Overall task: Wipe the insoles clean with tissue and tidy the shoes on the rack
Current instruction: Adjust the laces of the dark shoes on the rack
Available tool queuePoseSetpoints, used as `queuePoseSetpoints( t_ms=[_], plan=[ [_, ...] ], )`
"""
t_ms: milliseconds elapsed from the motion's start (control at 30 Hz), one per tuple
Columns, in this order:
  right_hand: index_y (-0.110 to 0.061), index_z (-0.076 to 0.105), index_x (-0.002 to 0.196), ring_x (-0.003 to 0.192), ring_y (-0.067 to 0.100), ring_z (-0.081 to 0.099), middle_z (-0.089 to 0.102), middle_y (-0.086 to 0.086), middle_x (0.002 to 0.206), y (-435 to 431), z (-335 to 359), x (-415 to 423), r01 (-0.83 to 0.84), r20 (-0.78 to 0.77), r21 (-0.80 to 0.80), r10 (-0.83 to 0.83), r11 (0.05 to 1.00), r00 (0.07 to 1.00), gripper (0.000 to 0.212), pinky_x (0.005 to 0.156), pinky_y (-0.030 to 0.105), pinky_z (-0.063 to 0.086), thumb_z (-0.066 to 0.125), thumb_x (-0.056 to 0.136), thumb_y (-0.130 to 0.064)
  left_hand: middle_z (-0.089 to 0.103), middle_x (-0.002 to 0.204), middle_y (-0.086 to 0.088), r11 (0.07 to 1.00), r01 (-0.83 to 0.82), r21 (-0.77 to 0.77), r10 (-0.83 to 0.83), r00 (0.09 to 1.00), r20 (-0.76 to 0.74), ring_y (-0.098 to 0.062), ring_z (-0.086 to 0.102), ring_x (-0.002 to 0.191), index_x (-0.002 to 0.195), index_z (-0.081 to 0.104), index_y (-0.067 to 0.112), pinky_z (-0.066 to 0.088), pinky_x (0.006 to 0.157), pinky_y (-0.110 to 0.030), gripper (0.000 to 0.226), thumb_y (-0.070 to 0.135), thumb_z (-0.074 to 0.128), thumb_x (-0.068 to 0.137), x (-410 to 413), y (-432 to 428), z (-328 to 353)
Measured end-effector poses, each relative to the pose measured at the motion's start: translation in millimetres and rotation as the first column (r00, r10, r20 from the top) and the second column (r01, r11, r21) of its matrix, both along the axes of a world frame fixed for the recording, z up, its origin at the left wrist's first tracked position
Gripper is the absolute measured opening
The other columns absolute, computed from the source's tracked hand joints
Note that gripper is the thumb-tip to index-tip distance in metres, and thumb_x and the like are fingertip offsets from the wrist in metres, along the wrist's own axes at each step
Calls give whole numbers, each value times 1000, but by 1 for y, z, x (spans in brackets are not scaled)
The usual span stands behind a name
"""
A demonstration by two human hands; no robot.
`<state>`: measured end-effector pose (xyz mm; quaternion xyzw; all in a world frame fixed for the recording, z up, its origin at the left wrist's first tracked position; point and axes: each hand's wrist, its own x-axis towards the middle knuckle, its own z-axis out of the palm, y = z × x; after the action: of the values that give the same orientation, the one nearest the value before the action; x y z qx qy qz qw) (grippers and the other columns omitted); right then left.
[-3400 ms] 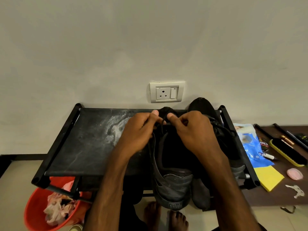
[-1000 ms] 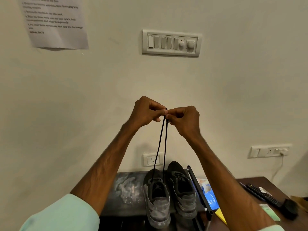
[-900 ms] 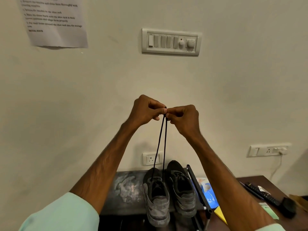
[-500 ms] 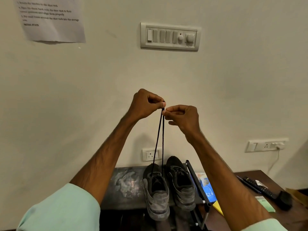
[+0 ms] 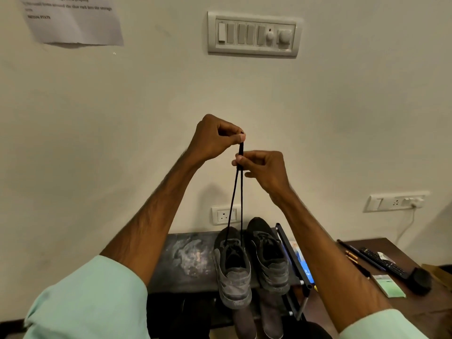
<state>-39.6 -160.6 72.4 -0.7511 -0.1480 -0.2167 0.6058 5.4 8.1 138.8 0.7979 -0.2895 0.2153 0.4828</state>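
Two bare forearms in pale green sleeves reach up in front of a cream wall. The left hand (image 5: 215,137) pinches the tips of a black shoelace (image 5: 238,192) between thumb and forefinger, its other fingers curled in. Just below and to the right, the right hand (image 5: 263,168) pinches the same two strands lower down. Both strands hang taut and nearly straight down to the left shoe (image 5: 233,267), a dark grey trainer standing on the top shelf of a black shoe rack (image 5: 186,260) against the wall, its heel toward the viewer. The right shoe (image 5: 267,255) stands just beside it, at the rack's right end. The shelf fabric to the left of the shoes shows a pale, dusty smear. Two more dark shapes (probably insoles, though it is hard to tell) poke out below the shelf's near edge. To the right is a brown table (image 5: 420,311) with a remote, pens and a small green pad. On the wall above are a switch panel (image 5: 253,34) and a printed paper notice (image 5: 73,20).
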Motion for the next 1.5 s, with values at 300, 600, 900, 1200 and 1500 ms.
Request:
queuePoseSetpoints(
  t_ms=[300,600,900,1200,1500],
  plan=[
    [-11,82,92,97,6,74,79,-4,96,14,-139,-6,-76,-209,-116,50,990,977,15,90,27,58,72,95,-22,77,85,-7,954,-47,-297,-5,985,-171,-8,70,78,95,80,8,52,61,-22,14,18,80,86,12,0,-27],
    [-17,76,116,110,5,68,76,-9,110,8,-182,-14,-135,-217,-139,103,981,971,23,102,38,54,60,102,-24,77,84,1,903,-146,-403,39,964,-261,-6,70,75,98,78,7,52,60,-24,16,19,79,87,31,1,-48],
    [-28,77,113,91,1,67,74,-15,97,1,-131,4,77,-118,-238,-108,968,987,24,75,10,48,68,95,-41,76,81,-1,938,-70,-341,11,985,-171,-5,71,77,100,78,6,51,59,-21,19,20,79,88,26,-9,-36],
    [1,78,99,54,9,51,67,4,70,6,-81,-19,-23,-616,333,236,943,751,69,47,20,39,33,108,-51,73,77,8,982,-84,-169,94,994,52,1,66,71,95,81,11,50,70,-15,13,22,77,88,8,-12,-28],
    [1,69,113,56,8,52,61,4,81,0,-66,19,38,-591,776,706,629,391,48,47,17,42,30,110,-28,78,93,7,991,49,-127,-41,997,65,-3,68,80,99,80,12,48,63,-18,13,21,76,90,-55,-1,-46]
  ],
)
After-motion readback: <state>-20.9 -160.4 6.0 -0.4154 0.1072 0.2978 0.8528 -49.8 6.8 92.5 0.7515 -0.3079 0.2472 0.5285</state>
